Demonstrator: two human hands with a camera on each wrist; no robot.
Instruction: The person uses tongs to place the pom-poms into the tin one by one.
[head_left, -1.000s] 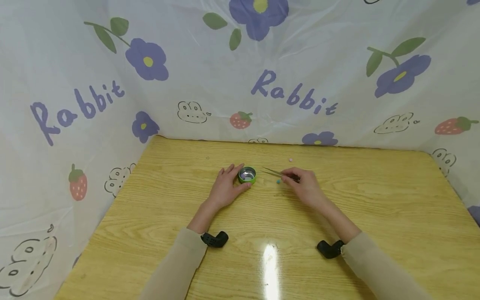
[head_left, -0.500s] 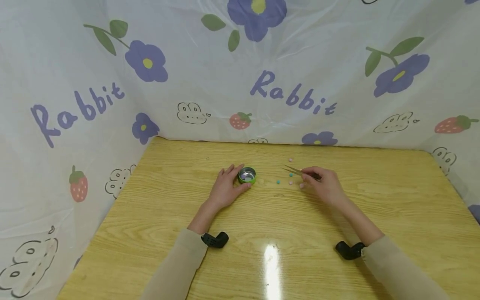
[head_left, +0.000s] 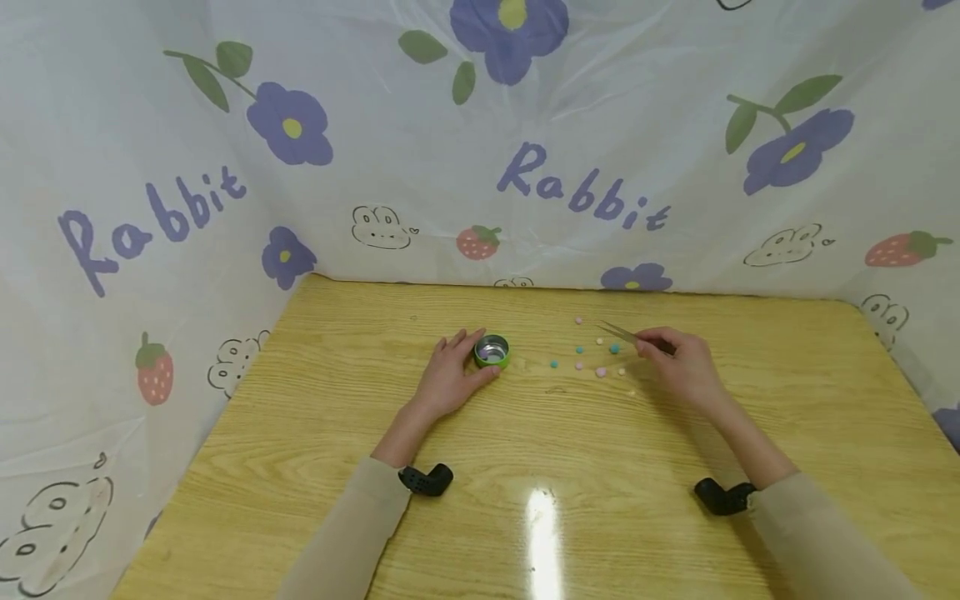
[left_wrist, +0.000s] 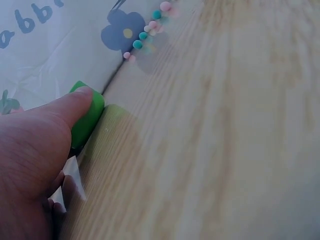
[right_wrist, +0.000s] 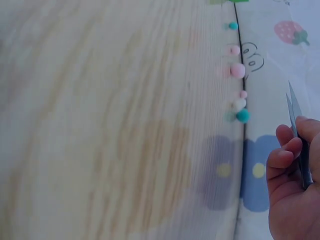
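Note:
A small round green tin (head_left: 492,364) with a shiny metal inside stands on the wooden table. My left hand (head_left: 450,379) holds it from the left, the thumb on its near side and fingers around the far side; in the left wrist view the thumb presses the green wall (left_wrist: 89,117). To the right, my right hand (head_left: 684,364) pinches a pair of metal tweezers (head_left: 619,332), tips pointing left and a little apart, with nothing between them. Several small pom-pom-like balls lie between the tin and this hand, among them a larger teal ball (head_left: 615,348) and a pink ball (head_left: 601,372).
A further pink ball (head_left: 577,320) lies toward the back of the table (head_left: 480,500). Behind the table hangs a white printed cloth (head_left: 420,158) with flowers and rabbits. Black wrist cameras sit on the left wrist (head_left: 427,480) and right wrist (head_left: 723,497).
My right hand has moved right with the tweezers, away from the tin, uncovering several balls on the table. My left hand stays at the tin.

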